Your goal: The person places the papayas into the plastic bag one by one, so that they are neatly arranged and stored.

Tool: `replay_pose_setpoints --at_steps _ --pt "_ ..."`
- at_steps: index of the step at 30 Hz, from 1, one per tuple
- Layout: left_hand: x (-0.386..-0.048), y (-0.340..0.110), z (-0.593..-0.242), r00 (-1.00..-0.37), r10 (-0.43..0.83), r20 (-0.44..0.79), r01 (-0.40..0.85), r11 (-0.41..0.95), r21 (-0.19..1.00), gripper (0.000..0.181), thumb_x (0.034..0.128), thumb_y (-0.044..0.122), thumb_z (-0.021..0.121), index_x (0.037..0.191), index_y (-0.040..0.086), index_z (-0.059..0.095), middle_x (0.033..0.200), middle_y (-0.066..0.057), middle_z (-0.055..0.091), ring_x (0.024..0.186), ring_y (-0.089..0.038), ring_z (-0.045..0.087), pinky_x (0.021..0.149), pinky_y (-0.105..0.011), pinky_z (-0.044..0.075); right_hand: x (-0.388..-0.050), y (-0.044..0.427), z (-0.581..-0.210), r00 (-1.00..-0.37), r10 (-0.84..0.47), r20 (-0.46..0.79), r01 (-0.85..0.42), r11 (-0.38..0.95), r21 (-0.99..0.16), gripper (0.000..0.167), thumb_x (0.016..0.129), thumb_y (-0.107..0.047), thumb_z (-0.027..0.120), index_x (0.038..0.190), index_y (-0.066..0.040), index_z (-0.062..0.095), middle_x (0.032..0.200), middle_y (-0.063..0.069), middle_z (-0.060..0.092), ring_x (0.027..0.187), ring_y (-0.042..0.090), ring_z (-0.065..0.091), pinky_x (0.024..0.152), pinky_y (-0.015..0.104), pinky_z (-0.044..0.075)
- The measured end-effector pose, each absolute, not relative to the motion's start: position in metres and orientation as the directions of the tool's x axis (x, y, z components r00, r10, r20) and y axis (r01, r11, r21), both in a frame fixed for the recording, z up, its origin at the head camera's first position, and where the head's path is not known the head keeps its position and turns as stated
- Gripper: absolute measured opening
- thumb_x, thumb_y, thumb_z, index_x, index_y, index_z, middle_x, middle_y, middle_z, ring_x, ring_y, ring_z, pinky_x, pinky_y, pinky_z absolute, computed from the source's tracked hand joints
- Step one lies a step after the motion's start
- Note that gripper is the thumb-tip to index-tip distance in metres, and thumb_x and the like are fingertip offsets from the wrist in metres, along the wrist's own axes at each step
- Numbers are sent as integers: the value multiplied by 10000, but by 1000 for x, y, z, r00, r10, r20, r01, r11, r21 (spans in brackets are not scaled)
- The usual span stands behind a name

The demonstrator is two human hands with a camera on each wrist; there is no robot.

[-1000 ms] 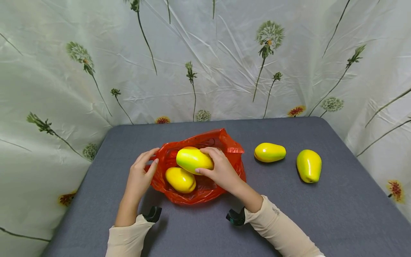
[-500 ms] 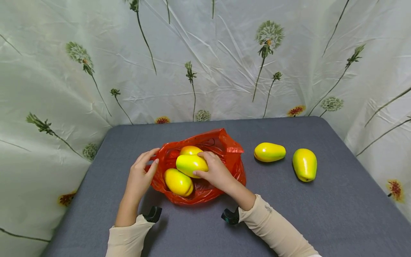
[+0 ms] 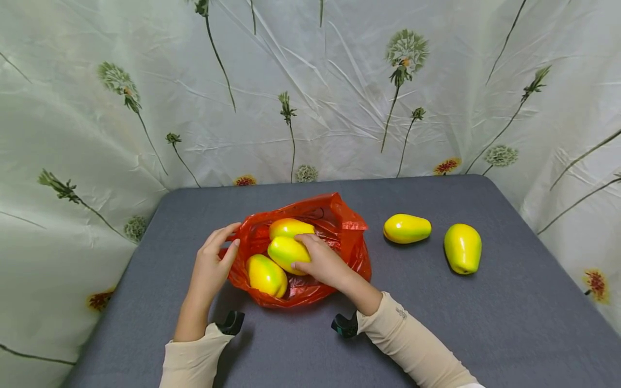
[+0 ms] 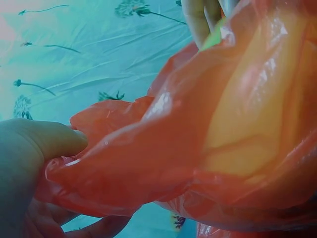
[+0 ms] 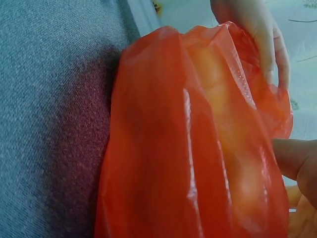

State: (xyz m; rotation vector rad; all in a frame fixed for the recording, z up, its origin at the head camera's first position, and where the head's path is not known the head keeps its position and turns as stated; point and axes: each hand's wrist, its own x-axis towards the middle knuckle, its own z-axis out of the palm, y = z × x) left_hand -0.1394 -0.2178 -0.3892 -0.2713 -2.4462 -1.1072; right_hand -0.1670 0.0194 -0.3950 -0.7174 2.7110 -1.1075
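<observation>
Head view: a red plastic bag (image 3: 310,295) is set mouth-up on the grey table (image 3: 417,302). Its left rim is pinched by the left hand (image 3: 214,256), presumably so the mouth is held spread. Inside, a yellow-green papaya (image 3: 285,252) is grasped at its right end by the curled fingers and thumb of the right hand (image 3: 321,258), likely because that end is easiest reached. It is flanked by a far papaya (image 3: 290,227) and a near papaya (image 3: 266,276), both bagged. Outside, at right, an inner papaya (image 3: 407,228) and an outer papaya (image 3: 463,249) are laid apart, probably for easy reach.

Left wrist view: film is seen caught between thumb and fingers; fruit is shown through it.

Right wrist view: the grasp is mostly cut off; which papaya glows through the wall cannot be told.
</observation>
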Motion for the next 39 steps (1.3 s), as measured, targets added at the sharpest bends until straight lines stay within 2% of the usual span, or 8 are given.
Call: replay_pose_setpoints --at_steps 11,19,24,30,34,37,39 --pt "-139 -218 -390 -877 3 480 360 664 655 360 856 46 595 1211 91 559 1124 -88 553 949 -220 545 740 -397 500 -166 22 -388 -869 -477 136 -409 535 -740 532 826 -211 661 1295 -78 449 1298 64 453 1165 205 426 936 368 376" --pt "-138 -218 -389 -880 1 475 355 665 657 356 860 57 594 1212 94 559 1134 -90 550 932 -223 555 737 -381 501 -162 27 -381 -841 -479 251 -478 442 -759 484 843 -193 640 1281 -78 468 1275 45 475 1116 207 470 897 369 414" --pt "-139 -218 -389 -877 3 480 357 672 649 355 859 58 594 1211 97 561 1131 -76 555 929 -202 557 730 -369 502 -162 35 -379 -798 -483 361 -553 348 -757 436 839 -151 642 1242 -64 500 1216 52 516 1032 249 516 849 418 442" --pt "-139 -218 -389 -876 2 482 357 674 647 361 853 45 599 1209 97 563 1129 -74 557 924 -205 557 725 -360 503 -163 47 -378 -733 -468 494 -652 275 -707 405 826 -99 648 1205 -39 520 1170 48 539 1004 232 535 832 336 461" --pt "-139 -218 -389 -877 0 480 352 679 644 364 851 44 600 1209 103 565 1126 -68 559 914 -206 559 727 -243 495 -160 56 -374 -704 -433 562 -690 233 -685 387 814 -51 651 1180 -16 529 1128 75 557 974 212 555 804 299 478" --pt "-139 -218 -389 -878 0 480 353 677 646 364 852 44 600 1209 104 565 1127 -68 558 916 -209 556 722 -123 440 -157 64 -369 -680 -399 615 -720 208 -662 390 788 12 659 1157 17 533 1091 114 574 967 216 565 798 325 483" --pt "-139 -218 -389 -877 0 480 354 673 649 363 852 44 600 1208 103 566 1129 -70 558 917 -211 555 718 -95 421 -155 70 -366 -670 -372 642 -735 209 -645 405 764 49 667 1147 18 539 1076 118 582 970 208 562 810 328 475"
